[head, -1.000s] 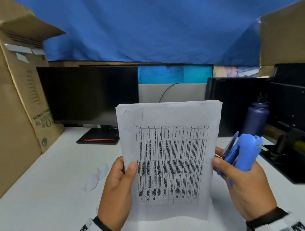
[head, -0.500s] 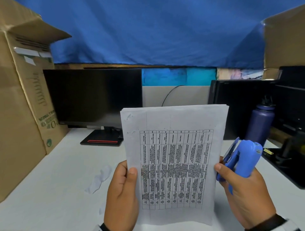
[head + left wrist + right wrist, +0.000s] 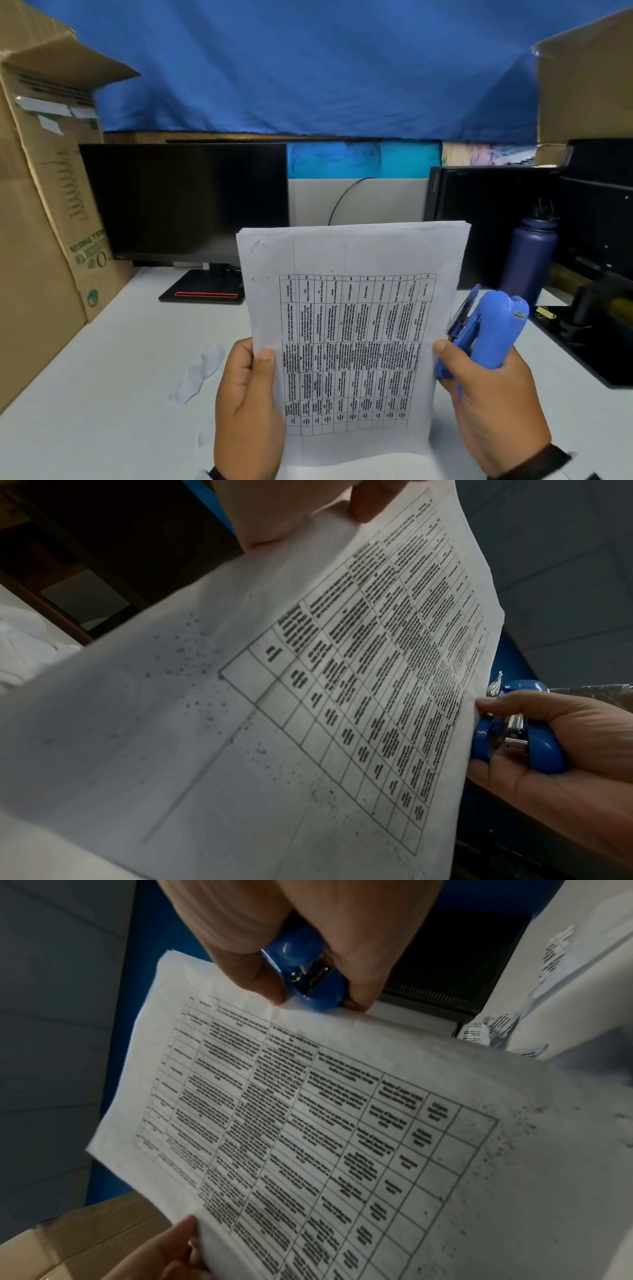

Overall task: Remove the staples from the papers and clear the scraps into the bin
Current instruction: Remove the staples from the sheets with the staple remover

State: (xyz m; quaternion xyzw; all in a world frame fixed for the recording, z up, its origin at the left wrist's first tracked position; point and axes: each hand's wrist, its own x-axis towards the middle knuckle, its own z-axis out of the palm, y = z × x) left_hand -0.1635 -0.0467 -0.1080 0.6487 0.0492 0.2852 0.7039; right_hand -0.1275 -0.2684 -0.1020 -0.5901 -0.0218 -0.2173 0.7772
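Note:
I hold a stack of printed papers [image 3: 352,329] upright in front of me, a table of text on the top sheet. My left hand [image 3: 250,404] grips its lower left edge, thumb on the front. My right hand [image 3: 486,394] grips a blue stapler [image 3: 486,329] and its thumb presses the papers' right edge. The left wrist view shows the papers [image 3: 308,696] and the stapler [image 3: 517,739] in the right hand [image 3: 565,750]. From the right wrist the stapler [image 3: 304,969] sits above the papers [image 3: 308,1137]. No staple is visible.
A white paper scrap [image 3: 200,371] lies on the white desk [image 3: 102,377] at left. A dark monitor [image 3: 185,205] stands behind, a cardboard box [image 3: 44,222] at far left. A purple bottle [image 3: 529,260] and black equipment [image 3: 596,274] stand at right.
The papers and both hands stay almost as they were; the view has shifted slightly, so the desk items sit a little lower and to the right.

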